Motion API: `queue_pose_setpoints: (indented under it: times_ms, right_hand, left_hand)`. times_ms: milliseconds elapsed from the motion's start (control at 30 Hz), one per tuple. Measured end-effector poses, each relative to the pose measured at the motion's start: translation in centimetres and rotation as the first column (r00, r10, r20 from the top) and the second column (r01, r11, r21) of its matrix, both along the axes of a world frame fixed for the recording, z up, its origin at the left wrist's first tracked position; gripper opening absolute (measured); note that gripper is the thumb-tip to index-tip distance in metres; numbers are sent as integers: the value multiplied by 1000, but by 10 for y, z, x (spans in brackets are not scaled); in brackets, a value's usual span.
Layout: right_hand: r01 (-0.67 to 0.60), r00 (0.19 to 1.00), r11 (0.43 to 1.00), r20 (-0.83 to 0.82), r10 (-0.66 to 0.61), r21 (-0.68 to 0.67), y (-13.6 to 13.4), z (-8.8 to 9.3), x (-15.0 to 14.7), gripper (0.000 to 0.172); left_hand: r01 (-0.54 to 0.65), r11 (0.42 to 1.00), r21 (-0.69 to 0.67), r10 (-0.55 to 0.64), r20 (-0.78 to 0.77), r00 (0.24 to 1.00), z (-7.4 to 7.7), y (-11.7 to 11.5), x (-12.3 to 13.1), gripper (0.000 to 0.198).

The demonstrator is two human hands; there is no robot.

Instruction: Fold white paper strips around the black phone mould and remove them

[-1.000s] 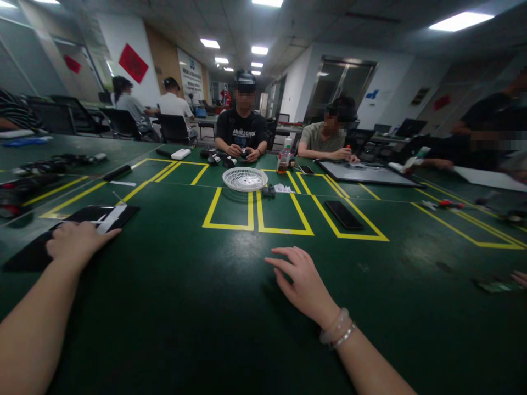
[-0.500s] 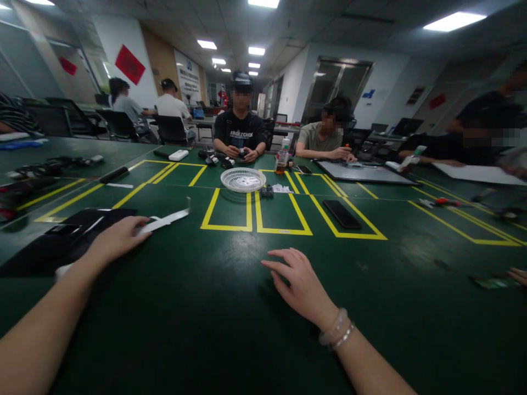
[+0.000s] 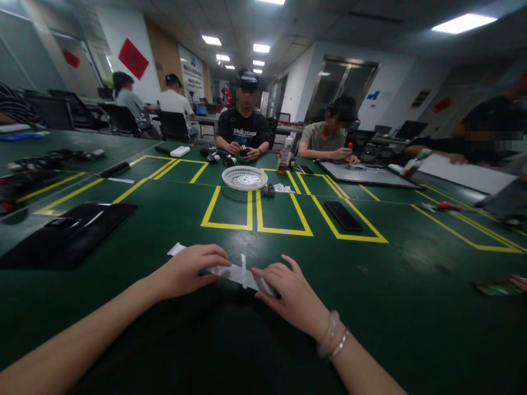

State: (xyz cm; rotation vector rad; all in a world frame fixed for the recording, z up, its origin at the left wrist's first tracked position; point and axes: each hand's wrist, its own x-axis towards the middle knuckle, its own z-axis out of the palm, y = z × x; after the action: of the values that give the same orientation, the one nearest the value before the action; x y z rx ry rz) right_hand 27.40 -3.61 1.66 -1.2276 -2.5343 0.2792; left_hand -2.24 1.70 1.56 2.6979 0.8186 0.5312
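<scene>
A long white strip [image 3: 231, 271] lies across the green table [image 3: 173, 219] right in front of me. My left hand [image 3: 187, 271] covers its left part, fingers curled over it, and one white end pokes out beyond the hand. My right hand [image 3: 291, 296] grips the strip's right end with its fingers pressed on it; bracelets circle that wrist. A small fold of the strip stands up between my two hands.
A black tray [image 3: 61, 233] with a dark device sits at the left. A white fan grille [image 3: 244, 178], a phone [image 3: 343, 215] and yellow floor-tape boxes lie ahead. Other people sit working at the far side and at the right.
My left hand carried the white strip from the black tray at the left over to the middle. My right hand closed onto the strip's right end.
</scene>
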Motion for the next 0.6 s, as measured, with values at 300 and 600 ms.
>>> queue_pose_setpoints:
  times_ms: [300, 600]
  right_hand:
    - [218, 385, 854, -762, -520, -472, 26, 1, 26, 44]
    - [-298, -310, 593, -511, -802, -748, 41, 0, 44, 10]
  left_hand:
    - [-622, 705, 342, 629, 105, 770, -2, 50, -88, 57]
    - [-817, 491, 301, 719, 388, 576, -39, 74, -256, 66]
